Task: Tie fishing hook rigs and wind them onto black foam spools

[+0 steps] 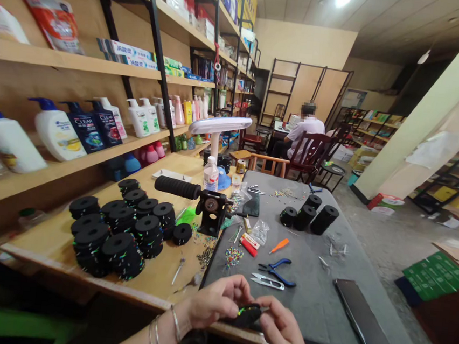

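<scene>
At the table's front edge, my left hand (pixel 217 300) pinches one side of a black foam spool (pixel 247 316) with bits of yellow and green on its rim. My right hand (pixel 282 328) has its fingers closed at the spool's other side. Whether a thin line lies between the fingertips I cannot make out. Just beyond lie white thread snips (pixel 267 281), blue-handled pliers (pixel 280 271), an orange pointed tool (pixel 280 245), a red-and-white lighter (pixel 249 245) and a pile of coloured beads (pixel 233 256).
Stacked black foam spools (pixel 120 237) fill the table's left side. A black winding device (pixel 212 208) stands mid-table beside a bottle (pixel 211 174) and a lamp (pixel 220 125). More black rolls (pixel 306 217) and a phone (pixel 365 320) are on the grey mat. Behind sits a person (pixel 304 130).
</scene>
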The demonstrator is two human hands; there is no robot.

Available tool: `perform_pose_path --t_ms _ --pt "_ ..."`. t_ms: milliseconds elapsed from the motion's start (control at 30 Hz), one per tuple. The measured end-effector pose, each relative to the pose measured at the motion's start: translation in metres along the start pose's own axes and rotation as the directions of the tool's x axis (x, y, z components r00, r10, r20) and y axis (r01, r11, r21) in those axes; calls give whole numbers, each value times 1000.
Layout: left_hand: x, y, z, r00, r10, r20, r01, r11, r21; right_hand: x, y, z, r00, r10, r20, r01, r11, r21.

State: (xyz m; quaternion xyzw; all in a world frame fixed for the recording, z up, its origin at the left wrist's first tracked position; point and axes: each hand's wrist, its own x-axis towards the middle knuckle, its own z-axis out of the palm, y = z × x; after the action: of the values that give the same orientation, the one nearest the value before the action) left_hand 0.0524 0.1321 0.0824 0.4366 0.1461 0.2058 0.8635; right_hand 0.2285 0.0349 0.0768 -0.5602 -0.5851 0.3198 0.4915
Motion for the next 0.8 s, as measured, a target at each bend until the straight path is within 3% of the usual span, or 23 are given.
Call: perform_pose_path --t_ms 100,167,267,333,400,567,667,800 --pt "-3 6 5 997 -33 -73 35 999 27 0 1 4 996 -5 89 16 992 -123" --pt "-7 14 11 992 1 -125 25 977 210 1 -1 6 993 -5 121 31 977 -213" --pt "-11 22 21 971 127 -204 14 816 577 2 -4 8 990 -1 142 43 956 -290" --pt "-12 20 23 950 195 -245 7 770 639 2 -3 10 989 11 146 29 962 -270" --pt "-11 13 22 931 225 -287 -27 827 561 2 0 12 990 28 139 1 979 -203" --pt "-11 -14 15 919 148 -366 -105 985 133 1 13 21 996 73 41 -72 997 -32" --pt "-11 -28 15 905 120 -408 -153 987 -49 -2 17 31 997 75 -30 -74 997 14" --pt "-9 -39 17 875 172 -453 -225 972 -66 -5 18 42 999 43 -29 -42 999 33"
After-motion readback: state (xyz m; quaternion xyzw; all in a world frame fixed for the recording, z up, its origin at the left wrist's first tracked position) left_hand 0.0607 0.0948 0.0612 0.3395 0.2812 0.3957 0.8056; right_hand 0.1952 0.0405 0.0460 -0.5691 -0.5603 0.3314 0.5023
